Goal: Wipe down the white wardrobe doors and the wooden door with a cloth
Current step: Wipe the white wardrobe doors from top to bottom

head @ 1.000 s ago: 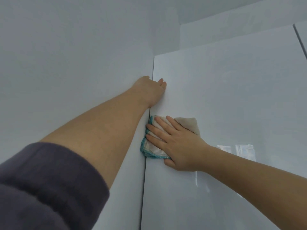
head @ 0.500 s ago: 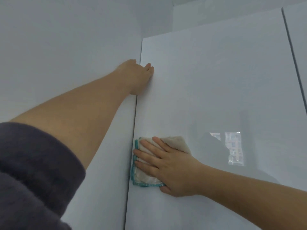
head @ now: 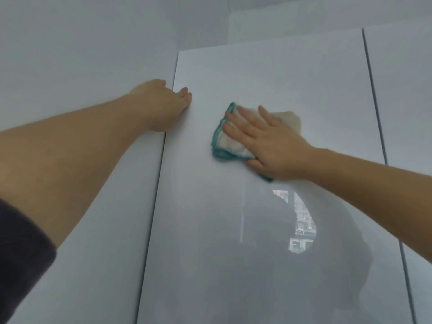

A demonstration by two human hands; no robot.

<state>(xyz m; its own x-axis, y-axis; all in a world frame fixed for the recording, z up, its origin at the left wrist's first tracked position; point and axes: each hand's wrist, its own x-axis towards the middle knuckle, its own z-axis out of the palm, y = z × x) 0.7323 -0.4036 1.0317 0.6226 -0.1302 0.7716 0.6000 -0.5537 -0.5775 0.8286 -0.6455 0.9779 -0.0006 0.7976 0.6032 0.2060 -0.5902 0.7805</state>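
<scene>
The right hand [head: 268,146] presses a teal-edged cloth [head: 230,142] flat-fingered against the white wardrobe door [head: 268,78]; the left hand [head: 161,106], fingers straight, rests on its left edge.

Left hand [head: 161,106] rests on wardrobe door [head: 268,230] at its left edge, high up. Cloth [head: 230,146] flat on same door, right of left hand, apart from it. Right hand [head: 275,146] on top of cloth, fingers pointing left. Second door [head: 402,90] just right, seam between. Wall [head: 81,54] left of door.
</scene>
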